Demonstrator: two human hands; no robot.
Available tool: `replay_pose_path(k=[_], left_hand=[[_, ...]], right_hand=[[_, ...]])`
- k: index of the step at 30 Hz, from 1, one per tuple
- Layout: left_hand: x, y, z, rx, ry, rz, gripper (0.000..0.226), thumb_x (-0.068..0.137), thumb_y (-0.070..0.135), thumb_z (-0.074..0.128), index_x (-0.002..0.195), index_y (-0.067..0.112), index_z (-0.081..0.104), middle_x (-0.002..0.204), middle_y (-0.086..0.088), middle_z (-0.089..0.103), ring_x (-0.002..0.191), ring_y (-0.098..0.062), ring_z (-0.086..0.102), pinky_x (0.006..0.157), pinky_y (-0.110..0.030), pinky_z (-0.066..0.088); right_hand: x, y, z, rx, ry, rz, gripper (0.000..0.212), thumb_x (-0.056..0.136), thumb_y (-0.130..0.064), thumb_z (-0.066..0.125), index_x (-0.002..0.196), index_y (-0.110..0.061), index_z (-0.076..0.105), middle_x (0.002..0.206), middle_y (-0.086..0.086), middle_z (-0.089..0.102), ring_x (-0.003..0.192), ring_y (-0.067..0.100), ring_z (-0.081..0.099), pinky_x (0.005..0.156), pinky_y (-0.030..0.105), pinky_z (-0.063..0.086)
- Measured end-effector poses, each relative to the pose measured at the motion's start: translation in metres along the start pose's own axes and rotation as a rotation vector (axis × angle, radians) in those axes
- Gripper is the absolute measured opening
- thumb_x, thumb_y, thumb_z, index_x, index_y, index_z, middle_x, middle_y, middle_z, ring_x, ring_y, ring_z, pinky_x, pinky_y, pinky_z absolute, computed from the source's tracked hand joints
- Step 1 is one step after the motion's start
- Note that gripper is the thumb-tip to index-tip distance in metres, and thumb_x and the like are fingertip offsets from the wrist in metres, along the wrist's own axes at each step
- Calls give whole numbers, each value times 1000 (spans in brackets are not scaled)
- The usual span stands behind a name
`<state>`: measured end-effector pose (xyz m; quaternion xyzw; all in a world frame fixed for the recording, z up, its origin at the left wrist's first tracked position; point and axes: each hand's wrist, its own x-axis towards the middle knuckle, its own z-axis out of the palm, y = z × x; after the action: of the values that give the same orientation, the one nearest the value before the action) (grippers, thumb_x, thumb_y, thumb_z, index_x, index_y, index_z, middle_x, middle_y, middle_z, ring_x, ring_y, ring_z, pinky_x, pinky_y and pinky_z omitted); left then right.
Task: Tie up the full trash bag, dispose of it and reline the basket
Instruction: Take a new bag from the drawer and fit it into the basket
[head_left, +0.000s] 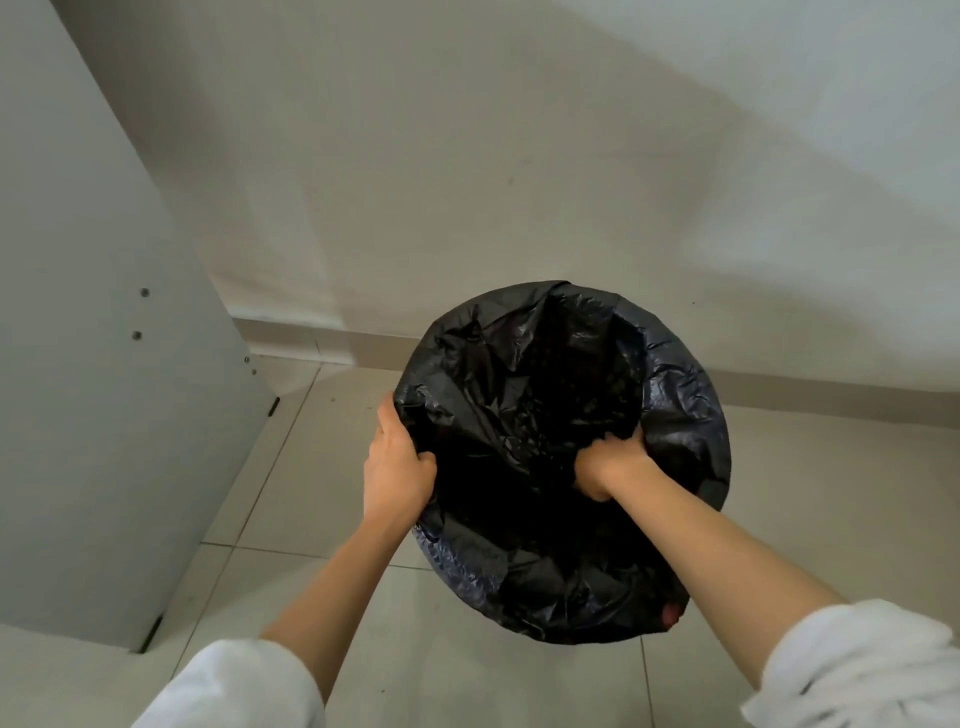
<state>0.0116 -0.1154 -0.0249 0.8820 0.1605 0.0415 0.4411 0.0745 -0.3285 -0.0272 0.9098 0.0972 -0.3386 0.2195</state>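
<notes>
Left hand (397, 470) grips a fold of the bag (675, 405) at its left rim. Right hand (610, 465) reaches inside, fist closed on bunched plastic. The bag drapes over the basket, which is hidden beneath it, on the floor (467, 675) by the wall (519, 156). Risk: uneven pulling could tear the thin film or tip the basket.

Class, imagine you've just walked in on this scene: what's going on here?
A person is working on a black trash bag on a tiled floor. The left hand grips the bag's edge on its left side; the right hand reaches inside the opening, fingers curled into the plastic. The bag's mouth is spread wide and round, not tied.
</notes>
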Motion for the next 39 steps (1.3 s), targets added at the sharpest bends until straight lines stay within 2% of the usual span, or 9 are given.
replay_pose_path(k=[4, 8, 10, 14, 19, 23, 26, 30, 39], left_hand=[[-2, 2, 2, -29, -18, 4, 70, 84, 1, 52, 142, 21, 20, 123, -7, 54, 92, -24, 55, 72, -34, 46], [-6, 4, 2, -25, -4, -4, 69, 83, 2, 53, 141, 18, 21, 128, -11, 52, 108, -34, 56, 81, -40, 48], [-8, 3, 1, -26, -6, -4, 70, 83, 2, 53, 142, 18, 20, 129, -11, 51, 111, -34, 54, 83, -39, 46], [-10, 0, -1, -30, -21, -12, 71, 83, 3, 54, 143, 19, 19, 128, -10, 52, 109, -31, 55, 78, -33, 44], [-13, 0, -1, -49, -34, -5, 68, 82, 14, 60, 139, 21, 24, 128, -4, 52, 105, -22, 56, 76, -28, 43], [-16, 4, -2, 7, 45, -52, 66, 78, 50, 67, 126, 20, 33, 120, -2, 59, 106, -26, 59, 76, -31, 46], [-14, 8, -1, 23, 63, -91, 66, 77, 56, 65, 121, 17, 35, 117, -6, 60, 104, -30, 59, 79, -38, 49], [-7, 15, 2, 6, 61, -115, 56, 86, 35, 65, 124, 11, 32, 122, -11, 56, 108, -35, 57, 82, -39, 45], [-7, 20, 8, -49, 82, -122, 41, 95, 51, 39, 111, 14, 34, 107, -10, 57, 92, -33, 57, 72, -39, 44]], right_hand=[[-6, -13, -15, 407, 490, -189, 30, 86, -16, 53, 116, -12, 55, 120, 9, 52, 116, 29, 47, 92, 42, 45], [-14, -36, -23, 1012, 173, -383, 62, 76, -34, 74, 125, -29, 38, 84, 6, 67, 53, 14, 61, 46, 28, 47], [-10, -49, -24, 1038, 197, -428, 38, 85, -27, 66, 119, -23, 49, 71, 5, 68, 45, 13, 59, 40, 24, 44], [-1, -59, -36, 1299, 432, -301, 8, 92, -13, 57, 86, -13, 63, 76, 10, 69, 66, 17, 63, 62, 31, 53], [-6, -56, -58, 1469, 313, -548, 32, 96, -7, 49, 124, -20, 56, 124, -6, 55, 115, 3, 47, 93, 20, 38], [0, -61, -49, 1631, 283, -576, 27, 93, -5, 53, 114, -23, 55, 117, -6, 60, 112, 8, 53, 98, 27, 42], [9, -44, -32, 1260, 550, -373, 20, 84, -27, 66, 99, -23, 54, 106, -1, 63, 105, 16, 57, 89, 32, 43], [17, -26, -3, 247, 5, -302, 70, 84, -59, 55, 144, -33, 29, 157, -3, 13, 145, 26, 0, 109, 65, 4], [11, -20, -4, 272, -278, -311, 66, 93, -56, 39, 149, -33, 15, 158, 1, 11, 144, 27, 12, 116, 44, 14]])
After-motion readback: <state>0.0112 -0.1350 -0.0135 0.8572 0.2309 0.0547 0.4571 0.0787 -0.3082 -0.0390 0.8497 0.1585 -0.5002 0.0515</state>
